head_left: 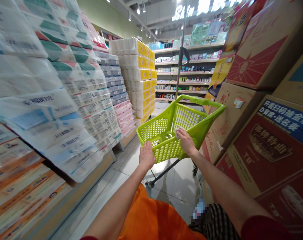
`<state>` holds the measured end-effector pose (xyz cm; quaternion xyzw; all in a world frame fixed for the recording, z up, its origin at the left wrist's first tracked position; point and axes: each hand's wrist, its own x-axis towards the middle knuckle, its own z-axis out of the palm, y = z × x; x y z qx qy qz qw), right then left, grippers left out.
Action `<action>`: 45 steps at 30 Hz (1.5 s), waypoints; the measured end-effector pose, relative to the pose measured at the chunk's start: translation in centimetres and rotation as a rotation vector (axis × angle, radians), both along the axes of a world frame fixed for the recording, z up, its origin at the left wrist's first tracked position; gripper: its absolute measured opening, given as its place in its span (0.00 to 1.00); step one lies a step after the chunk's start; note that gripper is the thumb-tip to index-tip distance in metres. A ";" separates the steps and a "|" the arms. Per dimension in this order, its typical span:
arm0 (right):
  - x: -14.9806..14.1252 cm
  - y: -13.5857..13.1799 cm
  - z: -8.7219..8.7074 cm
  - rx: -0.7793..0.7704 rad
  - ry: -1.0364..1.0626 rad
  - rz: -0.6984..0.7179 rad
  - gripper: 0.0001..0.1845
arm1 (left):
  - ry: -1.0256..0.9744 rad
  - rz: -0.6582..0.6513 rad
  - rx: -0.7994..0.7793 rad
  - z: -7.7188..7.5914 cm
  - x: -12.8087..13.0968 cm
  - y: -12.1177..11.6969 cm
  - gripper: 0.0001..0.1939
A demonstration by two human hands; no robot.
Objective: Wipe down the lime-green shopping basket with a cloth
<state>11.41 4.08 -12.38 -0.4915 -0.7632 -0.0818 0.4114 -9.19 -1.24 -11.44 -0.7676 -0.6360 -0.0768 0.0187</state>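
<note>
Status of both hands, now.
Left hand: laid over the cart's rim, fingers fairly straight; whether it grips cannot be told.
Right hand: closed over the same rim, fingers curled, holding the cart.

Green cart: basket floor partly hidden behind near wall. Paper packs, left: blurred, cut by edge. Shelf goods: labels too small to read.

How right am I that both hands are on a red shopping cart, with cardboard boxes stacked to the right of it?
One thing is off: the shopping cart is lime green, not red, as the head view shows. The left hand and right hand are on it, with cardboard boxes stacked to its right.
</note>
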 end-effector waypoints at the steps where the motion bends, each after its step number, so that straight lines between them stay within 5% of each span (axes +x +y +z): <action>1: 0.0 -0.2 -0.1 0.002 0.004 0.004 0.27 | 0.001 -0.004 0.000 -0.2 -0.1 -0.2 0.38; 6: -1.7 -1.5 -0.7 0.012 -0.076 0.174 0.28 | 0.003 -0.123 -0.005 -1.0 1.4 -0.7 0.38; 11: 0.0 -1.6 -0.6 -0.005 0.000 -0.013 0.26 | 0.018 -0.231 -0.011 -0.9 1.6 -0.3 0.37; 15: -0.3 -3.1 -1.7 0.015 -0.040 0.057 0.25 | 0.043 -0.164 -0.014 -0.8 1.9 -0.2 0.38; 18: -0.6 -4.5 -2.4 0.020 -0.070 0.101 0.23 | 0.055 -0.212 -0.024 -0.7 3.0 -0.5 0.38; 22: 1.4 -5.3 -2.3 0.007 -0.003 -0.008 0.21 | 0.068 -0.356 -0.013 -0.1 3.6 -0.3 0.35; 27: 3.4 -6.3 -3.3 0.024 0.093 -0.105 0.23 | 0.061 -0.159 -0.030 0.3 2.6 1.0 0.35; 35: -2.4 -5.7 -4.4 0.015 0.074 -0.130 0.23 | 0.091 -0.267 -0.029 0.0 3.3 0.7 0.35; 42: 0.1 -6.4 -4.8 0.097 0.167 -0.250 0.24 | 0.024 -0.209 -0.036 0.3 2.3 1.3 0.34; 45: -2.4 -5.9 -4.7 0.063 0.138 -0.156 0.23 | -0.010 -0.240 -0.031 -0.1 2.5 1.1 0.35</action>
